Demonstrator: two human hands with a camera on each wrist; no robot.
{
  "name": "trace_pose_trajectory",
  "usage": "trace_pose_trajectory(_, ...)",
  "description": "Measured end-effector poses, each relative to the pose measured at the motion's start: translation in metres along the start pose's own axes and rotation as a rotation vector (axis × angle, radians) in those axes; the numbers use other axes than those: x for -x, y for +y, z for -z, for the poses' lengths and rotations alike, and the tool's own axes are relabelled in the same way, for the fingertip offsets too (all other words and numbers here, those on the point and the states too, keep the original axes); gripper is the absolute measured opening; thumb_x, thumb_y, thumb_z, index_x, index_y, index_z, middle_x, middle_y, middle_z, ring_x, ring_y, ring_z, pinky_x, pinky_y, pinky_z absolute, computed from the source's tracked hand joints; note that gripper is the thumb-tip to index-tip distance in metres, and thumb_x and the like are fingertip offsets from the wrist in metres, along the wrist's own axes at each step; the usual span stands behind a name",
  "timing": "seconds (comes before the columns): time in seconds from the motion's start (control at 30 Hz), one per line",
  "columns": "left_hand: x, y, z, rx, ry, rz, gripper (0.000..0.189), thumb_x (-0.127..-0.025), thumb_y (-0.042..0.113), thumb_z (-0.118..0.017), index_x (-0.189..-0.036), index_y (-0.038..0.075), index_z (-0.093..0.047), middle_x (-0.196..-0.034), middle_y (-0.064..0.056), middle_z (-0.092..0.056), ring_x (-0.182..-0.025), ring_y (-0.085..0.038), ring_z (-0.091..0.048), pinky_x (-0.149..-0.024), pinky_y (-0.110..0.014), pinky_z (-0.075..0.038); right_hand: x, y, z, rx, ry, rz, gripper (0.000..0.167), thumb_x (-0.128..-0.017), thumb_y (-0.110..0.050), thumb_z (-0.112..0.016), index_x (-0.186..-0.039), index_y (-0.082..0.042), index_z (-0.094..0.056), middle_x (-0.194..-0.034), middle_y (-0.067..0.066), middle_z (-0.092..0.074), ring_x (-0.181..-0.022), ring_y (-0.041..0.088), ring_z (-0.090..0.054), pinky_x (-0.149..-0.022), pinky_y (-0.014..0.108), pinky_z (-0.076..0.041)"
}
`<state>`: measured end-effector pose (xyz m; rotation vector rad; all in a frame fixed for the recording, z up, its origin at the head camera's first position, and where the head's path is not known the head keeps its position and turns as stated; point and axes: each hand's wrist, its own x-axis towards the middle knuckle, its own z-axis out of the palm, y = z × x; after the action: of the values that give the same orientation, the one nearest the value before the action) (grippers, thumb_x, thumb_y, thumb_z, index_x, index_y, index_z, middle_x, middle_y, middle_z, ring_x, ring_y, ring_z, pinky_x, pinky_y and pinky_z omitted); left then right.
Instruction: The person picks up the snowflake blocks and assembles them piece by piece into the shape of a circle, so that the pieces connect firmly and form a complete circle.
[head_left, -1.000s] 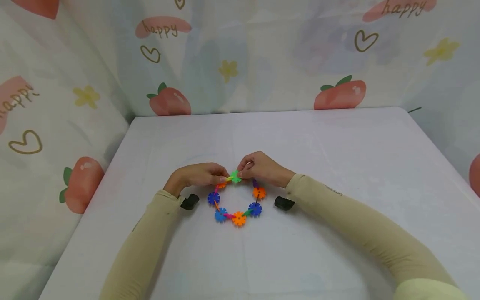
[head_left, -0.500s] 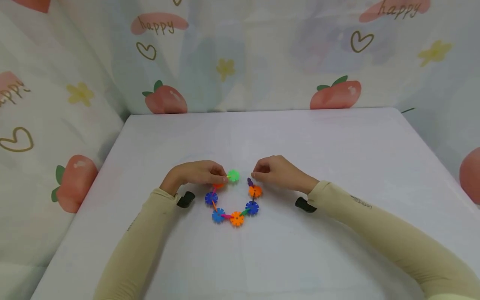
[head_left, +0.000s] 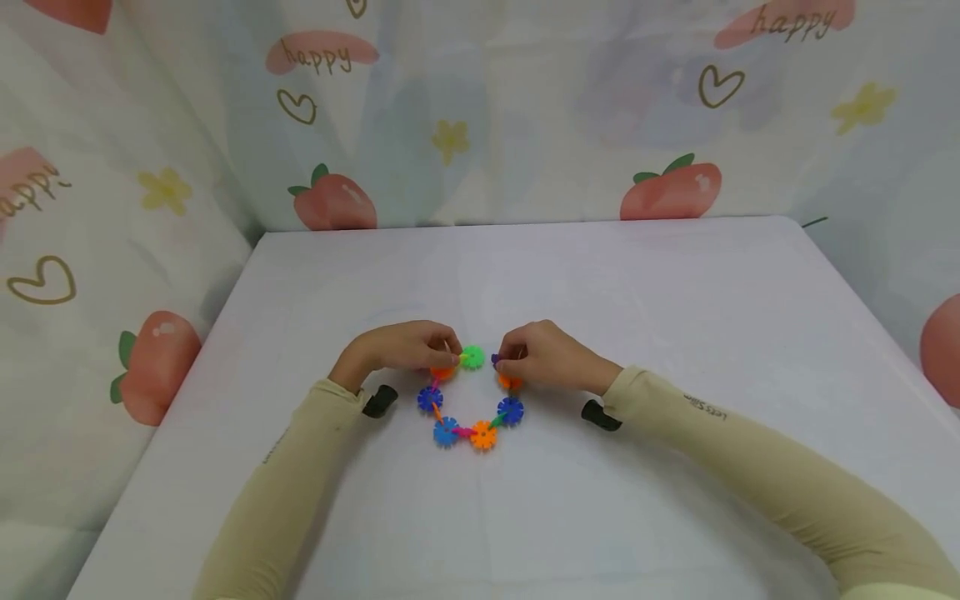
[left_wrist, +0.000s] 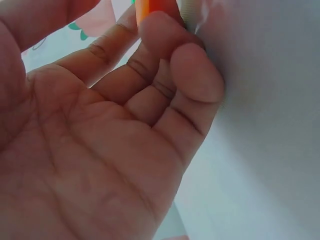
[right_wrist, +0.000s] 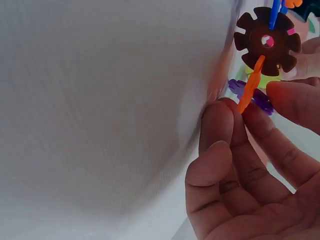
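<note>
Slotted plastic snowflake discs in several colours are joined into a chain that lies as a nearly complete ring. At its far side, my left hand (head_left: 408, 345) pinches the chain by a yellow disc, with a green disc (head_left: 472, 357) sticking out beyond the fingertips. Across a small gap, my right hand (head_left: 551, 356) pinches a purple disc (right_wrist: 237, 88) at the other end. An orange disc (right_wrist: 252, 86) and a dark disc (right_wrist: 267, 42) follow it in the right wrist view. The left palm (left_wrist: 85, 145) and curled fingers mostly hide the left hand's disc in its own wrist view.
Blue discs (head_left: 511, 411), a light blue disc (head_left: 446, 432) and an orange disc (head_left: 483, 435) make up the near part of the ring. It lies on a white-covered table (head_left: 637, 517). A printed curtain (head_left: 525, 125) stands behind and at both sides.
My right hand has let go of the green disc, moved right and taken hold of the purple disc at the other chain end. My left hand has stayed nearly in place.
</note>
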<state>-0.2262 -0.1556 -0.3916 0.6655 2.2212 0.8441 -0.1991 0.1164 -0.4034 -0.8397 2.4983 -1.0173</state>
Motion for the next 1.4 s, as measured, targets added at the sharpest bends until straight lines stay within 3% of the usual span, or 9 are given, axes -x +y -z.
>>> trace_pose_trajectory(0.13, -0.003, 0.004, -0.001, -0.032, 0.009, 0.021, 0.028, -0.105, 0.028, -0.063, -0.124, 0.007, -0.068, -0.102, -0.005, -0.067, -0.090, -0.021, -0.060, -0.083, -0.036, -0.049, -0.002, 0.001, 0.004, -0.008, 0.007, -0.014, 0.008, -0.100, -0.011, -0.074, -0.093, -0.009, -0.078, -0.080, -0.003, -0.072, -0.073, 0.016, -0.064, -0.070, 0.034, -0.054)
trace_pose_trajectory(0.37, -0.011, 0.018, -0.007, -0.212, 0.053, 0.131, 0.044, -0.103, 0.036, -0.071, -0.137, 0.011, -0.059, -0.113, -0.009, -0.066, -0.098, -0.024, -0.060, -0.089, -0.039, -0.050, -0.005, 0.007, 0.008, -0.033, 0.004, 0.000, 0.008, -0.100, -0.010, -0.074, -0.095, -0.007, -0.079, -0.081, -0.002, -0.073, -0.072, 0.016, -0.065, -0.070, 0.034, -0.054)
trace_pose_trajectory(0.47, -0.017, 0.022, -0.011, -0.258, 0.066, 0.142, 0.047, -0.103, 0.032, -0.073, -0.141, 0.013, -0.056, -0.109, -0.009, -0.065, -0.095, -0.023, -0.059, -0.085, -0.039, -0.049, -0.005, 0.008, 0.007, -0.048, 0.000, -0.001, 0.007, -0.100, -0.010, -0.075, -0.097, -0.005, -0.080, -0.082, -0.002, -0.074, -0.072, 0.016, -0.067, -0.070, 0.034, -0.055)
trace_pose_trajectory(0.83, -0.023, 0.026, -0.019, -0.312, 0.112, 0.066, 0.039, -0.103, 0.022, -0.075, -0.138, 0.013, -0.061, -0.111, -0.009, -0.066, -0.094, -0.024, -0.060, -0.087, -0.039, -0.053, -0.006, 0.007, -0.001, -0.050, -0.007, 0.019, 0.007, -0.098, -0.008, -0.075, -0.093, -0.005, -0.079, -0.070, -0.002, -0.069, -0.064, 0.015, -0.063, -0.064, 0.031, -0.052)
trace_pose_trajectory(1.13, -0.023, 0.018, -0.020, -0.249, 0.144, -0.020, 0.036, -0.101, 0.017, -0.077, -0.135, 0.010, -0.066, -0.111, -0.008, -0.066, -0.098, -0.024, -0.060, -0.092, -0.038, -0.054, -0.006, 0.005, 0.000, -0.039, -0.001, 0.054, 0.010, -0.099, -0.009, -0.075, -0.089, -0.007, -0.078, -0.071, -0.004, -0.068, -0.066, 0.015, -0.061, -0.064, 0.030, -0.051)
trace_pose_trajectory(1.4, -0.023, 0.012, -0.022, -0.196, 0.183, -0.053, 0.037, -0.099, 0.017, -0.080, -0.133, 0.011, -0.069, -0.113, -0.006, -0.069, -0.106, -0.024, -0.062, -0.098, -0.040, -0.053, -0.006, 0.005, 0.000, -0.034, 0.019, 0.082, 0.010, -0.098, -0.007, -0.077, -0.088, -0.006, -0.080, -0.071, -0.004, -0.068, -0.065, 0.013, -0.061, -0.063, 0.029, -0.051)
